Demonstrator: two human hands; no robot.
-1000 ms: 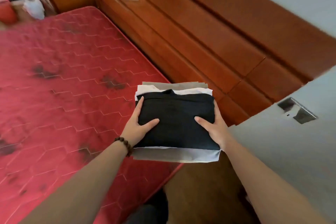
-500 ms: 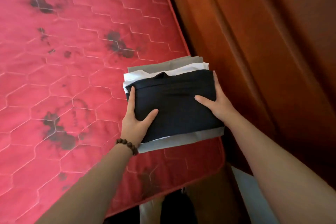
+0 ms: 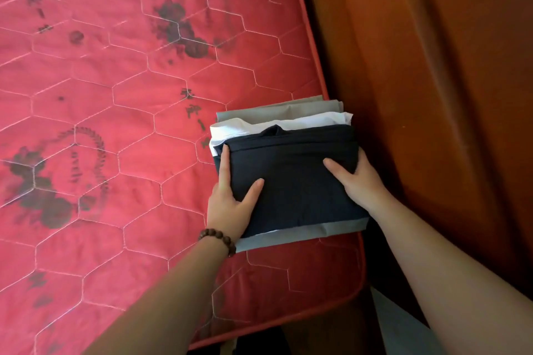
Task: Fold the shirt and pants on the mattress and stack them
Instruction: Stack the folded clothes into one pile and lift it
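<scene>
Both hands, left hand (image 3: 230, 202) and right hand (image 3: 357, 181), grip the 3-layer folded stack (image 3: 294, 181) (black on top), thumbs above, other fingers hidden, at the red mattress (image 3: 115, 95) edge.

Red quilted-fabric mattress (image 3: 121, 112): matt, stitched hexagons w/ dark printed marks. On its right edge, folded cloth stack: matt black garment (image 3: 291, 179) over smooth white fabric (image 3: 314, 119) and grey cloth (image 3: 288, 108). Right of mattress, glossy reddish-brown wood bed frame (image 3: 432, 81). Brown wooden-bead bracelet (image 3: 217, 238).

A reddish-brown wooden bed frame (image 3: 432, 95) fills the right side, its grain running lengthwise. Below its lower edge, a pale grey strip of floor (image 3: 398, 331) shows in dim light.
</scene>
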